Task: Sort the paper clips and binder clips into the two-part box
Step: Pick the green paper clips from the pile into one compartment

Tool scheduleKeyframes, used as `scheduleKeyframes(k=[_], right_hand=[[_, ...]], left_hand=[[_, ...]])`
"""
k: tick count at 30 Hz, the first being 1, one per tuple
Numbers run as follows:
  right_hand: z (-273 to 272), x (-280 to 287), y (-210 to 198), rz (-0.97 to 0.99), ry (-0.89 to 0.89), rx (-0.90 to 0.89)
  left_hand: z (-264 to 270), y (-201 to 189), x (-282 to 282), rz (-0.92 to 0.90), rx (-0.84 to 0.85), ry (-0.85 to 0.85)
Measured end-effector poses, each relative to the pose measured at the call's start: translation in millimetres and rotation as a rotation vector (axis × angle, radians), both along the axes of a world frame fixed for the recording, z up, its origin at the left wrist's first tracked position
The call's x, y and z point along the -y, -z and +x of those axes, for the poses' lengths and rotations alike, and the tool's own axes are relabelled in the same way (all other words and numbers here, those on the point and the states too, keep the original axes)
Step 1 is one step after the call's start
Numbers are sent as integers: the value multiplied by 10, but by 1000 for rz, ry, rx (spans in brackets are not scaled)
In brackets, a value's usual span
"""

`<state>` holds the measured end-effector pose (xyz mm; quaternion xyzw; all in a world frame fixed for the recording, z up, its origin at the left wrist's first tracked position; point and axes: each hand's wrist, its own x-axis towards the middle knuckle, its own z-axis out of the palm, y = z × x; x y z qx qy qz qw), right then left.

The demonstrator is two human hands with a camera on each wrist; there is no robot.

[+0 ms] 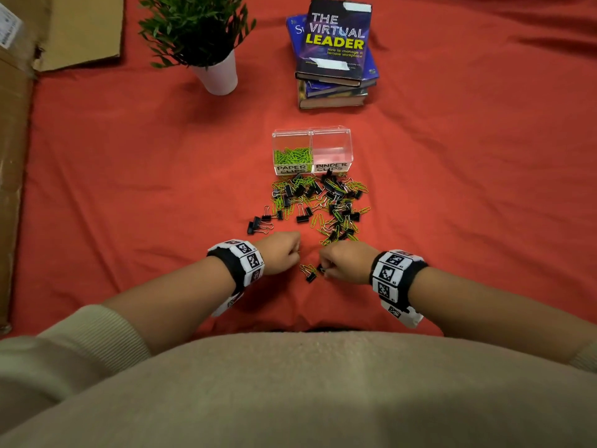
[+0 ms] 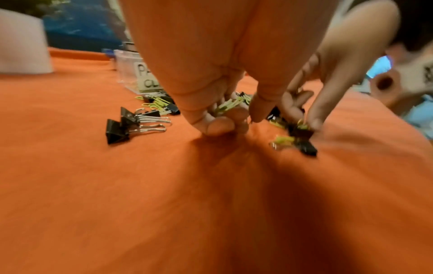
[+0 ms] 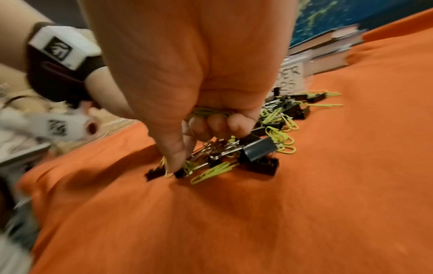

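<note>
Left wrist view shows the left hand (image 2: 211, 74) with fingers (image 2: 218, 126) curled in against the palm around a small bunch of green paper clips (image 2: 228, 106), fingertips down on the red cloth (image 2: 164, 204). Right wrist view shows the right hand (image 3: 199, 74) curled the same way, more thin green wire clips bunched under its bent fingers (image 3: 215, 122), while its thumb tip presses down beside a small black binder clip (image 3: 154, 173) on the cloth.

From the head camera the two hands sit near each other at the near edge of the scattered pile (image 1: 318, 205), with a couple of loose clips lying between them. The pile mixes thin lime-green wire paper clips with black folded-metal binder clips that have silver wire handles; three binder clips (image 1: 258, 223) lie a little apart at its left edge.

Just beyond the pile stands the clear two-part box (image 1: 311, 132). Its left compartment, labelled PAPER CLIPS (image 1: 292, 169), holds a heap of green paper clips. Its right compartment, labelled BINDER CLIPS (image 1: 331, 167), shows only the red cloth through it.

Farther back are a potted plant (image 1: 206, 37) and a stack of books (image 1: 334, 56).
</note>
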<state>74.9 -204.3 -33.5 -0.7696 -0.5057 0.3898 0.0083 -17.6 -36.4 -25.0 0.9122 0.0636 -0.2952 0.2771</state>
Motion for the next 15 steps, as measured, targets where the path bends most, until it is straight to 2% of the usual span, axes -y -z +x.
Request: scheduleKeyframes(k=[4,7,11,15], right_hand=[[209,-10,-25,57,138,-7],[348,1,-87,111,307,-53],[485,13,-201,154,646,-235],[532,71,-282,188,896,-575]], left_hand=[[71,-54,-42,-80,-33,-81],[111,-70,-39,-134,-50,-106],[137,-88,36,-134,-83,-105],[114,-66,154,-74,-84,-25]])
